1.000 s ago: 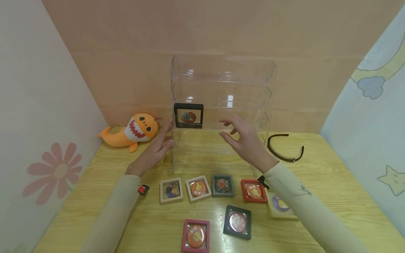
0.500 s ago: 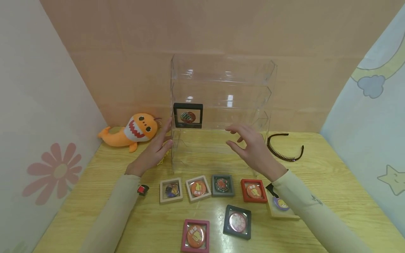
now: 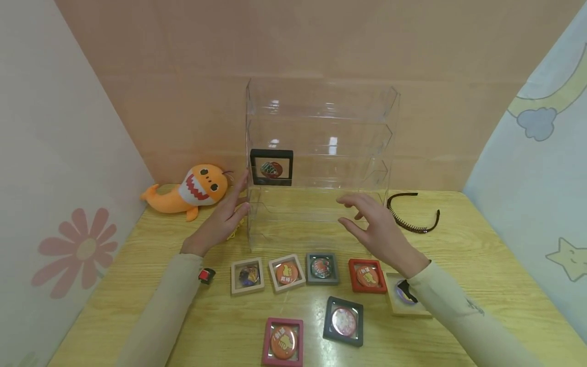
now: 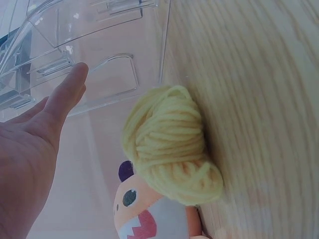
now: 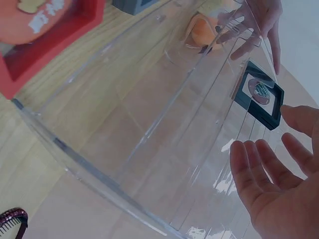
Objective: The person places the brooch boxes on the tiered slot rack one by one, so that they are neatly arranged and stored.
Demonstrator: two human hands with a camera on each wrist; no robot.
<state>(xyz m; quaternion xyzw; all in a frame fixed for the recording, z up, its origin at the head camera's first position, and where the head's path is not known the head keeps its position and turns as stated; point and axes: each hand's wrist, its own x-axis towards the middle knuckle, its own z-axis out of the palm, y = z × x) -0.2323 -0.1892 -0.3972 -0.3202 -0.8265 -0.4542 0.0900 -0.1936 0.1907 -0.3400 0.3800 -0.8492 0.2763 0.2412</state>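
A clear acrylic tiered rack stands on the table near the back wall. One black square frame with a round badge inside sits at the left end of a middle tier. My left hand rests against the rack's left side with fingers extended; the left wrist view shows that hand along the clear panel. In front of the rack's right half, my right hand hovers with loosely bent fingers and holds nothing. The right wrist view shows the right hand apart from the black frame.
On the table before the rack lie several framed badges, including a red frame, a pink frame and a dark grey frame. An orange plush shark and yellow yarn lie left; a dark toothed headband lies right.
My right hand has drawn back from the rack, moving right and down toward the table. The left hand and the black frame have stayed where they were.
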